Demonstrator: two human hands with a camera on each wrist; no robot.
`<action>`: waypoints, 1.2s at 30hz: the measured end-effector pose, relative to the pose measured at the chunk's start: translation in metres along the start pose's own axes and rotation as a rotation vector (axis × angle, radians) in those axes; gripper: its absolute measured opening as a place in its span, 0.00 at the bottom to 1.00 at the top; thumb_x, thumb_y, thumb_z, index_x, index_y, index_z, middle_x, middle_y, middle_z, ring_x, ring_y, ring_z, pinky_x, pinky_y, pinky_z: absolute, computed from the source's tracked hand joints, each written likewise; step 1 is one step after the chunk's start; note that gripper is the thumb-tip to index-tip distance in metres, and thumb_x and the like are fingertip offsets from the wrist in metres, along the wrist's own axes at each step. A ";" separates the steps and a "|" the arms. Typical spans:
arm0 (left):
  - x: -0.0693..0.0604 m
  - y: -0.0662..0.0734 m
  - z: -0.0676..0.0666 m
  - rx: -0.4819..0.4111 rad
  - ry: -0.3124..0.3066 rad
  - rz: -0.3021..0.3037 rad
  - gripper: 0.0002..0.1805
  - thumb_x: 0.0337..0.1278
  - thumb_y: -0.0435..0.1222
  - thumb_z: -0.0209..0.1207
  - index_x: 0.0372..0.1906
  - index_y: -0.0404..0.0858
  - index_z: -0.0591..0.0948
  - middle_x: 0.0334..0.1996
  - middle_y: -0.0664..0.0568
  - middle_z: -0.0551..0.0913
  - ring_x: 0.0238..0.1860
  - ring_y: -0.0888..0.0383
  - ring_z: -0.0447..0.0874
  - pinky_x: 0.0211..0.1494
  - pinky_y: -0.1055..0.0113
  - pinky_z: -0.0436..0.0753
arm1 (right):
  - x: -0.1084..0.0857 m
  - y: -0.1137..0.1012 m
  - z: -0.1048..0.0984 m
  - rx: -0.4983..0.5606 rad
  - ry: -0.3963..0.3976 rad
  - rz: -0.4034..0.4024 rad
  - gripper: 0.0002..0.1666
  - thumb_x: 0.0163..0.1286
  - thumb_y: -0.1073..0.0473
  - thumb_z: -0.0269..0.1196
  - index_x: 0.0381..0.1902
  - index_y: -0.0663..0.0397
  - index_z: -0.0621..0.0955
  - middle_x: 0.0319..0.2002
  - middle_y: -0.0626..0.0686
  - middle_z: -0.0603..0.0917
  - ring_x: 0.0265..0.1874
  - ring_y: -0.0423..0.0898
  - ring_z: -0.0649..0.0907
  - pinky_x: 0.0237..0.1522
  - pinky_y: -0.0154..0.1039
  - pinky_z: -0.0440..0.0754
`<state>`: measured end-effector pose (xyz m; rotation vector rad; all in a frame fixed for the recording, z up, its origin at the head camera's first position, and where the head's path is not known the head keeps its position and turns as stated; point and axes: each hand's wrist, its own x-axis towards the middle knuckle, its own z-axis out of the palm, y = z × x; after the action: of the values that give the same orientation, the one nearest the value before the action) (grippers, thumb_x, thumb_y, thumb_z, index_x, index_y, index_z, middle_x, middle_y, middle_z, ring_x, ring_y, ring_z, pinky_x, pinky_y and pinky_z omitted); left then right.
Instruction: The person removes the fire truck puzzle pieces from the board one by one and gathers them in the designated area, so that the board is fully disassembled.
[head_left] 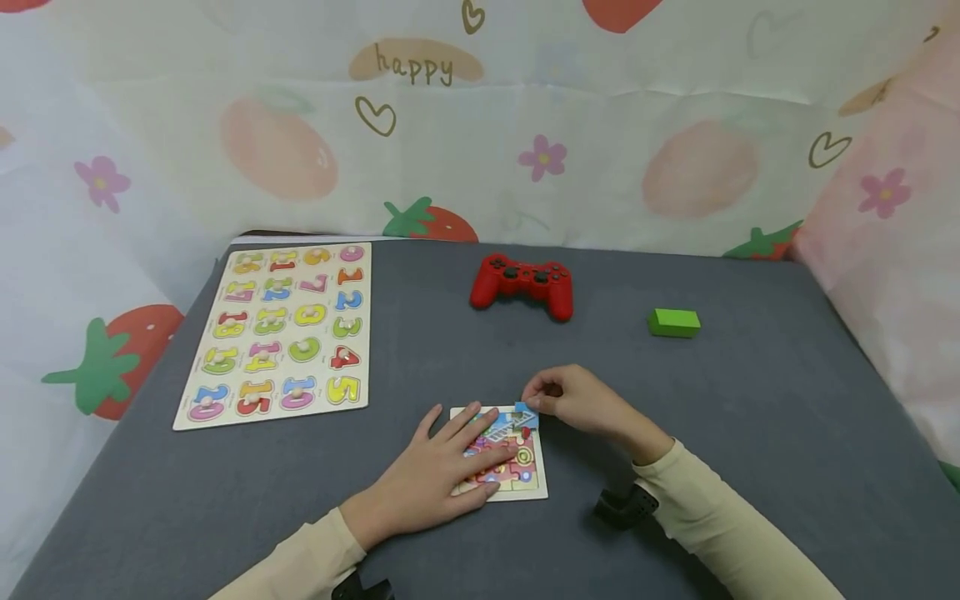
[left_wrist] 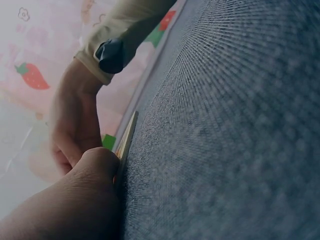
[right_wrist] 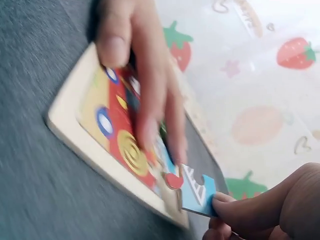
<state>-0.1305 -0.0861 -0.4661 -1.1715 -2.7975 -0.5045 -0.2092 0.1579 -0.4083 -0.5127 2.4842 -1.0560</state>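
Observation:
A small wooden jigsaw puzzle [head_left: 536, 483] with a pale frame lies on the grey cloth, its picture red, yellow and blue. My left hand [head_left: 442, 467] rests across it with fingers spread, covering its left part. At the top right corner my right hand [head_left: 581, 404] pinches a blue puzzle piece [right_wrist: 196, 192] between thumb and finger. In the right wrist view the piece is tilted up at the frame's corner, beside a red knob shape of the picture. The left wrist view shows the board [left_wrist: 128, 135] edge-on, mostly hidden behind the left hand.
A wooden number board [head_left: 281, 333] with several pegged numerals lies at the left. Behind the puzzle is a red game controller [head_left: 522, 283], and a green block [head_left: 674, 322] sits to the right. A printed cloth [head_left: 480, 150] hangs at the table's back edge.

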 end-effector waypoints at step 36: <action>0.000 0.000 0.001 -0.040 -0.001 -0.018 0.26 0.67 0.58 0.45 0.69 0.67 0.64 0.75 0.56 0.55 0.76 0.55 0.47 0.69 0.38 0.49 | -0.027 0.066 -0.080 -0.196 0.095 0.105 0.06 0.68 0.61 0.60 0.38 0.57 0.82 0.32 0.52 0.82 0.31 0.44 0.76 0.35 0.39 0.73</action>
<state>-0.1301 -0.0855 -0.4673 -1.1548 -2.8137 -0.5635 -0.2366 0.2611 -0.4008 -0.3907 2.6821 -0.8193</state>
